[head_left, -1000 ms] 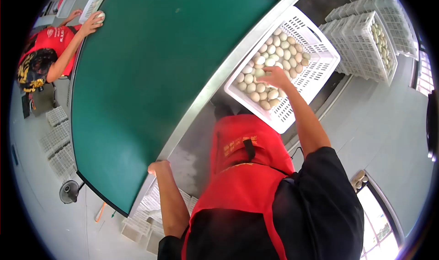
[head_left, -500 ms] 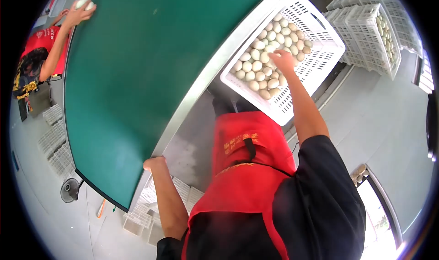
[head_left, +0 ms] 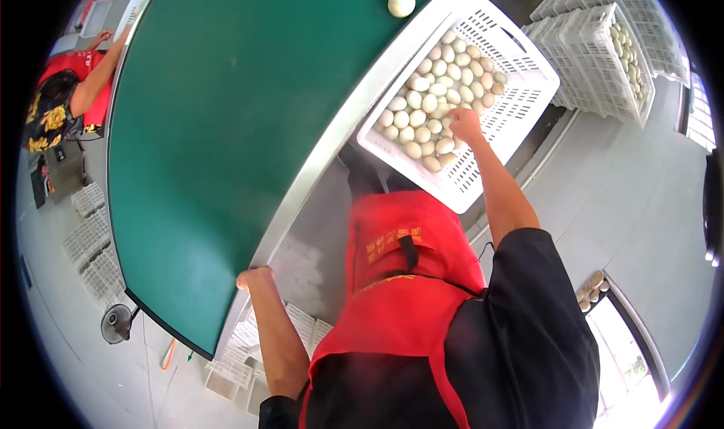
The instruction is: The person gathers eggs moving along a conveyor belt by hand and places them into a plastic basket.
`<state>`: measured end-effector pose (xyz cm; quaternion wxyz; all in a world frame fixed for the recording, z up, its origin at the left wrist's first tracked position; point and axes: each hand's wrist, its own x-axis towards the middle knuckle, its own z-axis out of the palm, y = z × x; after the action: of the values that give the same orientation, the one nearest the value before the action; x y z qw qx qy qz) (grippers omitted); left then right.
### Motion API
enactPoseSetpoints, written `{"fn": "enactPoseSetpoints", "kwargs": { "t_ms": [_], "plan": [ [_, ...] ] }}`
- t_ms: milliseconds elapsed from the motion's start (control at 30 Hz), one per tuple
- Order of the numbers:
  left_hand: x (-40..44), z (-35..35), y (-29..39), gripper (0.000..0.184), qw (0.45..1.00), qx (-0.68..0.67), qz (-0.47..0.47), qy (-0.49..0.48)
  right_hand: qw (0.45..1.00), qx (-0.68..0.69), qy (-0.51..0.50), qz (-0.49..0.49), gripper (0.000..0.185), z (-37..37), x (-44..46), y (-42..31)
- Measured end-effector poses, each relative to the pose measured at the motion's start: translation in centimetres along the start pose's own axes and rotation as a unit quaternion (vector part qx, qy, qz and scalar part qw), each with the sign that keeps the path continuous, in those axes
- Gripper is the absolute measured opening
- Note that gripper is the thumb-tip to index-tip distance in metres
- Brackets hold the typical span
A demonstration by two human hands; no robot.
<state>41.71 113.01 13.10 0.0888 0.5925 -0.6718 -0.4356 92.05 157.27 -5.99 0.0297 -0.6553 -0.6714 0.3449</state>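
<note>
A white slatted plastic basket (head_left: 520, 101) holds many pale eggs (head_left: 430, 103), cream, tan and greenish. Over the near right part of the egg layer is my right hand (head_left: 466, 126), its fingers curled down among the eggs; what lies beneath the fingers is hidden. My left hand (head_left: 254, 279) is closed around the metal rim (head_left: 294, 195) of a long green-topped belt table (head_left: 226, 127), well apart from the basket. A single whitish egg (head_left: 401, 4) rests on the green surface near the rim, beyond the basket's far left side.
White crates (head_left: 596, 59) stand stacked at the right, one showing eggs. Across the green surface, a co-worker in a red apron (head_left: 96, 105) reaches over the table's edge. More crates (head_left: 98, 248) and a fan (head_left: 116, 323) are at the left. Crates (head_left: 234, 353) also sit below the table.
The lone egg on the green surface has come further into view, down and left. My right hand has shifted slightly down, fingers more curled. The co-worker's hand with eggs has lowered past the edge.
</note>
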Motion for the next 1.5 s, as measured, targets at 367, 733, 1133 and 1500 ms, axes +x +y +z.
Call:
{"fn": "enactPoseSetpoints", "kwargs": {
  "t_ms": [367, 733, 1133, 1500],
  "plan": [
    [-6.7, -2.3, 1.0, 0.062, 0.999, -0.036, -0.028, 0.024, 0.893, 0.005, 0.280, -0.353, 0.056, -14.3, -2.1, -31.0],
    [-4.1, -1.4, 0.2, 0.063, 0.994, 0.032, -0.013, 0.102, 0.873, -0.008, 0.267, -0.409, 0.040, -12.0, 2.6, -34.1],
    [-3.2, -1.7, 0.3, 0.068, 0.999, 0.024, -0.035, 0.017, 0.949, -0.166, 0.047, -0.264, 0.089, -24.2, 11.7, -31.4],
    [-1.0, -0.6, -0.4, 0.066, 0.989, 0.129, 0.047, 0.057, 0.937, -0.156, 0.040, -0.310, 0.065, -19.9, 6.5, -33.9]
  ]
}}
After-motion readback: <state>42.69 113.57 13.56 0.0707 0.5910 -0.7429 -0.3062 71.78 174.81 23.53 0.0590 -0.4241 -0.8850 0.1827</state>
